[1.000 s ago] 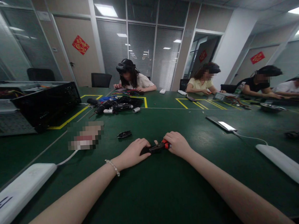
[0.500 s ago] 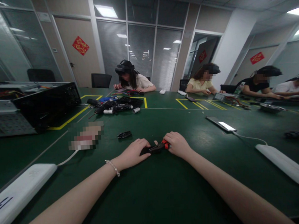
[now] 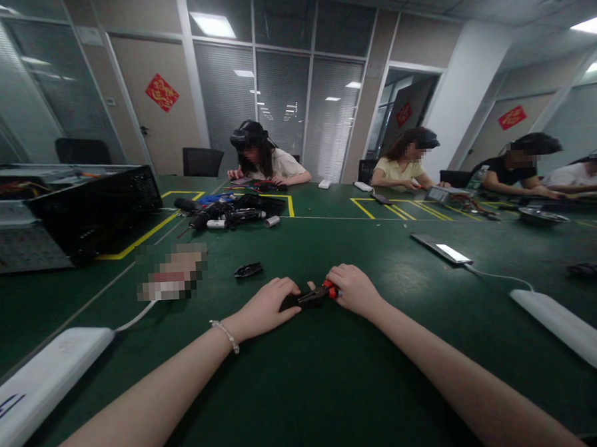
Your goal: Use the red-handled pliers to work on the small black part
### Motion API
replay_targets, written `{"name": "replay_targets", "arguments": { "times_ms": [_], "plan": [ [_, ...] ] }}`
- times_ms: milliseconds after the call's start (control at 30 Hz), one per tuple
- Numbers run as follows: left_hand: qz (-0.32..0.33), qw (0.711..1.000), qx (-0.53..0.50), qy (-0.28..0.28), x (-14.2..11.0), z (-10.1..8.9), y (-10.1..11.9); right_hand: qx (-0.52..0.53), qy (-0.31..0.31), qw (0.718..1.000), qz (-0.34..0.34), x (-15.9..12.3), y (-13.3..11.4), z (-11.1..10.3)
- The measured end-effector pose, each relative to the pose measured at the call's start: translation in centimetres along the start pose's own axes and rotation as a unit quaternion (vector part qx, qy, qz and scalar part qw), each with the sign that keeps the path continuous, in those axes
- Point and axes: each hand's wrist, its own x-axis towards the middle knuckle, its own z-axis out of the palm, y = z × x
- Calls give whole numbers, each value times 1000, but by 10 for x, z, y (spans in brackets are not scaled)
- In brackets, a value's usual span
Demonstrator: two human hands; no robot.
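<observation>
My right hand [image 3: 353, 290] is closed around the red handles of a pair of pliers [image 3: 318, 292], whose dark jaws point left. My left hand [image 3: 269, 306] grips a small black part [image 3: 288, 302] between thumb and fingers, low over the table. The jaws of the pliers meet or overlap this part; its exact kind is too dark to make out. A small pale scrap [image 3: 311, 285] lies just behind the jaws. Beyond my left hand rests a black plastic shell piece [image 3: 249, 271], apart from both hands.
A black computer case [image 3: 97, 207] stands at left. Tools and cables, with a power drill [image 3: 205, 218], lie in a heap ahead. White power banks [image 3: 60, 366] flank my arms, cabled to phones; one phone [image 3: 440, 248] is at right. Several people sit across the green table [image 3: 307, 396].
Both hands, the pliers and the black part hold almost the same position. Across the table, a co-worker's hand has shifted slightly.
</observation>
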Motion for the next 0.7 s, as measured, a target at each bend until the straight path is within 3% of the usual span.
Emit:
{"name": "replay_targets", "arguments": {
  "times_ms": [700],
  "plan": [
    [-11,1000,-3,-8,-1,0,0,7,-6,1000,1,0,0,-2]
  ]
}}
